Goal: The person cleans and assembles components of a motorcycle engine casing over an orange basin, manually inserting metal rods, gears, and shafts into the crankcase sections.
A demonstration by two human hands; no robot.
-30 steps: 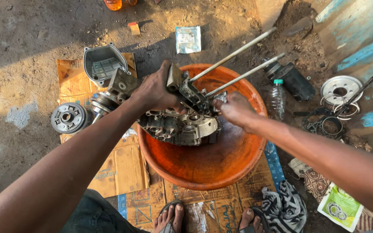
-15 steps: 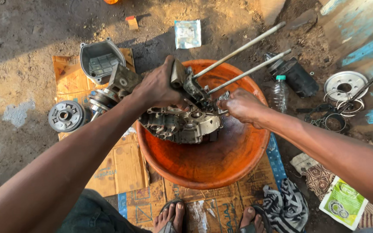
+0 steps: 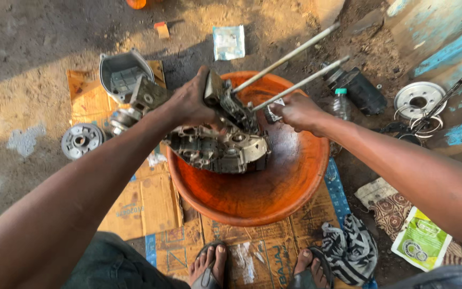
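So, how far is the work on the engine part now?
Several parts already lie off: a grey metal cover and a round metal disc on the ground. In hand: left hand and right hand hold the grey metal engine case over the orange bowl. Two long studs remain attached.

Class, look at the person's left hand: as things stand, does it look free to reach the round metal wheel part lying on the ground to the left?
Probably not at once: the left hand grips the engine block over the orange basin. The wheel part lies uncovered, with nothing across it.
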